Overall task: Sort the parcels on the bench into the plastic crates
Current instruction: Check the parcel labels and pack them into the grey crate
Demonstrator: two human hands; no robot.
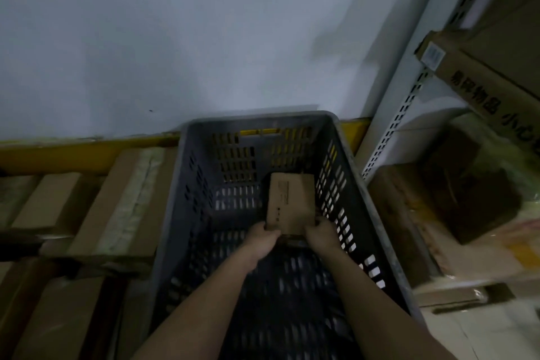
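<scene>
Pale grey wall (pixel 175 38) fills the upper frame above stacked brown cardboard boxes (pixel 117 207) at left. At centre, inside the dark grey slotted plastic crate (pixel 181 184), the left hand (pixel 264 238) and right hand (pixel 320 235) both grip a small brown cardboard parcel (pixel 290 203).

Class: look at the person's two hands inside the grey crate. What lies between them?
In the head view, a small cardboard parcel, held by left hand and right hand.

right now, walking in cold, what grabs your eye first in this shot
Dead centre, both hands reach into a dark slotted plastic crate, the left hand and right hand holding a small cardboard parcel by its near end, toward the crate's far right. Long taped cardboard boxes lie left of the crate, and a printed carton sits on the metal shelving to the right.
</scene>
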